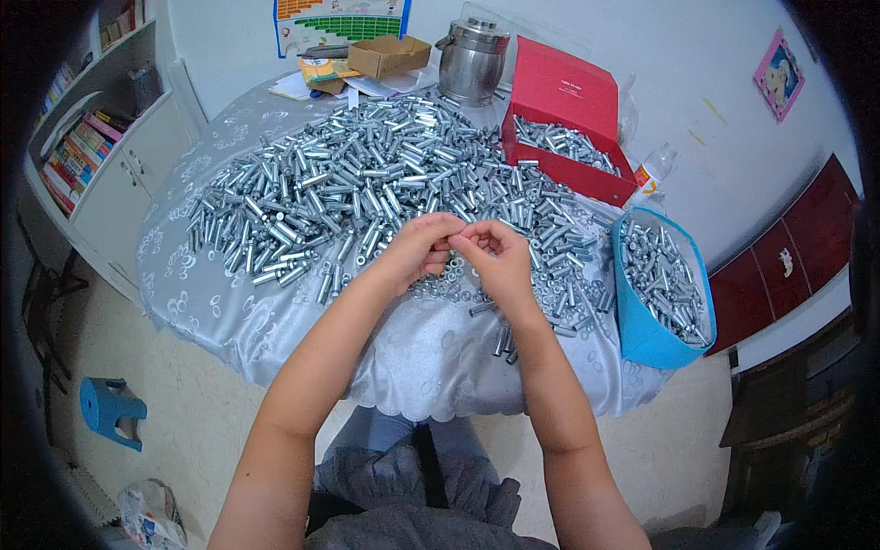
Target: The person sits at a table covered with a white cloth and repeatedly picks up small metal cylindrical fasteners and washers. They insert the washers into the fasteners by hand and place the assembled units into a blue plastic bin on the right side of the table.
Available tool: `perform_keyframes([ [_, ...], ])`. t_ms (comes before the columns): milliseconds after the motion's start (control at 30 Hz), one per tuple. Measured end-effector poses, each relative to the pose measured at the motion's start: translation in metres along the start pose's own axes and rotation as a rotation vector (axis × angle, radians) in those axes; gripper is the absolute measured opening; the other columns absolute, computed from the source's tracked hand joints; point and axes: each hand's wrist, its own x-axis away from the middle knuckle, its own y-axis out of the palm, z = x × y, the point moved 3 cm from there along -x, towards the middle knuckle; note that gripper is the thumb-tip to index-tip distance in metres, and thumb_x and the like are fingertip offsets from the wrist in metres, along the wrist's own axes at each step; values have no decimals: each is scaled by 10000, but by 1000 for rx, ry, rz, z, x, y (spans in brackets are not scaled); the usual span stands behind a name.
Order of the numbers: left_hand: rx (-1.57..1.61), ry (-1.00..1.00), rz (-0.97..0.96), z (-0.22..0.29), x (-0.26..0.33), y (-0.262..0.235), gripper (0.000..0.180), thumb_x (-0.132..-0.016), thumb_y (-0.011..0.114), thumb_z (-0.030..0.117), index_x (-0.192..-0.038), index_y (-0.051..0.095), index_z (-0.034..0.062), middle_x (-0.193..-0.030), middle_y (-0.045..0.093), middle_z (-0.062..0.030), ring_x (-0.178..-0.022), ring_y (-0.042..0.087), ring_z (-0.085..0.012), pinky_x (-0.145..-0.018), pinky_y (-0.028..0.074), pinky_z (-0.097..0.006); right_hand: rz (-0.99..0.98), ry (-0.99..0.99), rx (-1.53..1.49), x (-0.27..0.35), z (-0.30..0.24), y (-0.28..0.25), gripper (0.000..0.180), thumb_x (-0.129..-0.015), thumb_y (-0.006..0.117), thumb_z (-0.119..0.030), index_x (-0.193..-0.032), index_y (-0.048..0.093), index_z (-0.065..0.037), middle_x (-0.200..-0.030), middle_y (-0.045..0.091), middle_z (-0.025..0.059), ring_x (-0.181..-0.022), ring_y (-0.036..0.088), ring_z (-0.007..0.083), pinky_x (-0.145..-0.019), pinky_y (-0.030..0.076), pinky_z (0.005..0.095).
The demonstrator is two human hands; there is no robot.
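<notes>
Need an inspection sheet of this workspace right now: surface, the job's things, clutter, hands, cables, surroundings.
Surface: round table under a pale patterned cloth, mostly covered.
Job's things: big heap of silver metal sleeves; small washers near the hands; blue bin and red box both holding metal parts.
Clutter: steel pot, cardboard box, papers, plastic bottle at the far edge.
Hands: left hand and right hand meet fingertip to fingertip over the washers; any piece pinched between them is too small to tell.
Cables: nothing seen.
Surroundings: bookshelf to the left, blue stool on the floor, red cabinet to the right.
</notes>
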Motion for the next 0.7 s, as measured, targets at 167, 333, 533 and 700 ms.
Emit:
perform_keyframes([
  [167, 21, 4, -6, 0, -1, -3, 127, -836, 522, 203, -758, 490, 109, -560, 341, 63, -419, 271, -28, -377, 215, -191, 36, -71, 91, -1, 2, -1, 95, -745, 659, -81, -816, 619, -31, -706, 579, -23, -616, 479, 21, -555, 379, 165],
  [333, 35, 34, 100, 1, -2, -7, 143, -833, 529, 209, -779, 512, 78, -554, 326, 59, -411, 259, -35, -381, 217, -197, -33, 59, 168, -3, 6, -13, 135, -718, 667, -85, -828, 624, -20, -691, 579, -11, -602, 491, 44, -553, 404, 187],
  [533, 113, 44, 114, 1, -3, -16, 173, -833, 500, 208, -796, 506, 39, -545, 331, 45, -408, 245, -43, -385, 214, -200, -281, 247, 555, 4, -1, -32, 157, -669, 667, -109, -790, 640, -13, -649, 573, 40, -594, 524, 105, -572, 430, 239],
  [700, 132, 19, 105, -1, -6, -17, 189, -823, 447, 205, -784, 500, 28, -522, 339, 40, -399, 236, -52, -379, 214, -210, -322, 149, 751, 7, 2, -32, 191, -650, 689, -131, -801, 657, -19, -668, 584, 74, -598, 536, 149, -588, 440, 257],
])
